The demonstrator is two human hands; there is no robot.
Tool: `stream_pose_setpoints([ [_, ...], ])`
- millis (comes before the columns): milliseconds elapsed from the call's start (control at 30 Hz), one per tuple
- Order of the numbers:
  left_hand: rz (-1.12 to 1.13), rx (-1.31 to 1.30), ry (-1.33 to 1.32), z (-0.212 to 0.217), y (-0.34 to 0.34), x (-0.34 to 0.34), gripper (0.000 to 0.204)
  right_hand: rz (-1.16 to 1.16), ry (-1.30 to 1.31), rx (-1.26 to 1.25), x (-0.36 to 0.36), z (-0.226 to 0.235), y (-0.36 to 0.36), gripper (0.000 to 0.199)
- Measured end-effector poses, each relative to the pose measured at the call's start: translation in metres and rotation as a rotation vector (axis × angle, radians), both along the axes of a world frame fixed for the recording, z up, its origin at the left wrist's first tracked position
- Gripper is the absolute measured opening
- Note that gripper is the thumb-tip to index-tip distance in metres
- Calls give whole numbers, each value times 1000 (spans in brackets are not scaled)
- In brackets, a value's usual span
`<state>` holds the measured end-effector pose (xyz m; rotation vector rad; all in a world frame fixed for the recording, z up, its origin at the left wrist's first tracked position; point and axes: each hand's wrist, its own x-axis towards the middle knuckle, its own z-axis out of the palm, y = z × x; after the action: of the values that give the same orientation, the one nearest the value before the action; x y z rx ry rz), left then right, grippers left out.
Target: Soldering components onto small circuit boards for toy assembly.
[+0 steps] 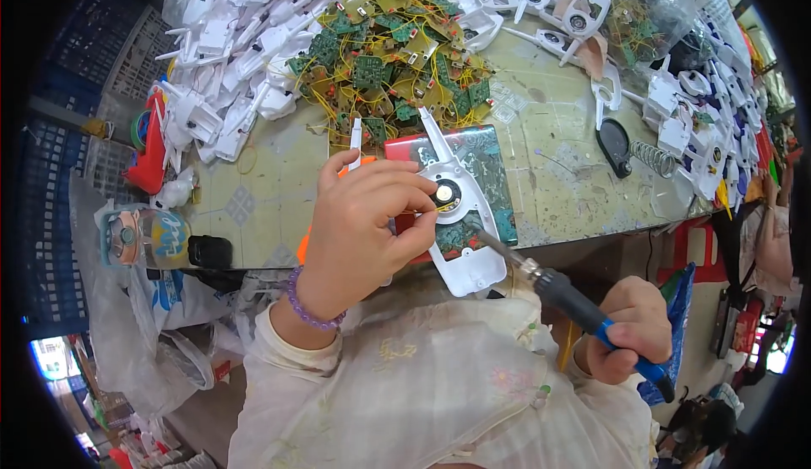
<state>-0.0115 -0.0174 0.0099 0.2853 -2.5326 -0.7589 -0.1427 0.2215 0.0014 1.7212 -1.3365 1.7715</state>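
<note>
My left hand [367, 216] is closed in a pinch at a small round speaker [444, 192], with a thin yellow wire [445, 208] at its fingertips. The speaker sits in a white plastic housing [475, 272] that has a long narrow arm and a wide open ring. Wrapped round the blue and black handle of a soldering iron [568, 297] is my right hand [634, 330]. The iron's tip points at the housing's ring, just right of my left fingertips. Beneath the housing lies a flat red and dark green patterned board or book [498, 173].
A heap of circuit boards with yellow wires [393, 55] rises behind the housing. White plastic housings [245, 55] are piled at the far left, more at the right. A metal coil [652, 158] and black holder [614, 146] stand right. A clear jar [165, 237] stands left.
</note>
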Motion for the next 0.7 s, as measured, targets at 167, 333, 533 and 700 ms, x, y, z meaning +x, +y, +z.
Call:
stream_pose_setpoints([
  [167, 4, -4, -7, 1, 1, -2, 6, -77, -24, 143, 6, 4, -9, 30],
  [333, 16, -16, 13, 1, 3, -1, 4, -105, -68, 180, 10, 6, -12, 30],
  [533, 8, -22, -6, 2, 3, -1, 4, -99, -53, 197, 8, 5, -13, 30],
  [700, 12, -39, -16, 2, 4, 0, 4, -69, -49, 252, 8, 8, -14, 30],
])
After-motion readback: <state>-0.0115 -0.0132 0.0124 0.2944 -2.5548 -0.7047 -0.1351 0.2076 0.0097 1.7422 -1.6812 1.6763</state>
